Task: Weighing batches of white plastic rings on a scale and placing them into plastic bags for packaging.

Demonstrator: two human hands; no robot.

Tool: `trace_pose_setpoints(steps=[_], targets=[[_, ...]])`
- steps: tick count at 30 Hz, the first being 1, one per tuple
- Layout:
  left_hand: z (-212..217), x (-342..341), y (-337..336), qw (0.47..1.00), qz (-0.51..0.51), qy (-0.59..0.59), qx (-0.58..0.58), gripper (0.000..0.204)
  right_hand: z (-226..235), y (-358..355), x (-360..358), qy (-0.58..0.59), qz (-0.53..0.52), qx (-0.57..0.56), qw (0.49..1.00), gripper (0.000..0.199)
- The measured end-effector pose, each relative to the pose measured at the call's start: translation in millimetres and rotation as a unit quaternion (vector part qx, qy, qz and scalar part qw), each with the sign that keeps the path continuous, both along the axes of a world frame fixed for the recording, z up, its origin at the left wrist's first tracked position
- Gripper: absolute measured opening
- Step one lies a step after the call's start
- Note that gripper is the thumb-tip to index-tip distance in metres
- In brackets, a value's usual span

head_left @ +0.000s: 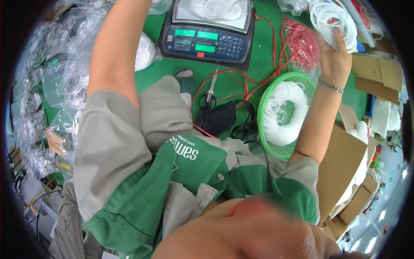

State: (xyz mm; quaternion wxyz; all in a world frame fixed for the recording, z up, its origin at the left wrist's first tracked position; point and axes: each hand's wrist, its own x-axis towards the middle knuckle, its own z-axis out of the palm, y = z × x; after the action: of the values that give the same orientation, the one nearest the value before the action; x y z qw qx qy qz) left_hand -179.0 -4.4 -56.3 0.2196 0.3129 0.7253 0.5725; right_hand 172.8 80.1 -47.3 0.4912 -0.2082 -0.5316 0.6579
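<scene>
The right hand [334,58] grips a bunch of white rings [332,21] raised above the green basket [269,93] holding more, while the left hand's state cannot be told, hidden beyond the scale [209,32]

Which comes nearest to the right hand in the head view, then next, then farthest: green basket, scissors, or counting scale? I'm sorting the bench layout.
From the right hand, which holds white rings:
1. Green basket, just below it.
2. Scissors, mid-table.
3. Counting scale, farther left, at the table's top; close to the scissors.

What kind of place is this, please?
Probably a small-parts packing or counting station in a workshop: a counting scale on the green table, clear bags of white discs, and a green basket of white rings.
</scene>
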Motion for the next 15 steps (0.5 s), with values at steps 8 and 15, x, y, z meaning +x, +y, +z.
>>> trace_pose_setpoints(steps=[8, 15], targets=[[-10, -18, -2, 0.998, 0.005, -0.043, -0.040, 0.089, -14, -3, 2, -0.023, 0.003, -0.034, 0.999, 0.036], [-29, -49, 5, 0.983, 0.086, 0.145, 0.070, 0.085, -28, -17, 0, -0.012, 0.015, -0.060, 0.998, 0.027]])
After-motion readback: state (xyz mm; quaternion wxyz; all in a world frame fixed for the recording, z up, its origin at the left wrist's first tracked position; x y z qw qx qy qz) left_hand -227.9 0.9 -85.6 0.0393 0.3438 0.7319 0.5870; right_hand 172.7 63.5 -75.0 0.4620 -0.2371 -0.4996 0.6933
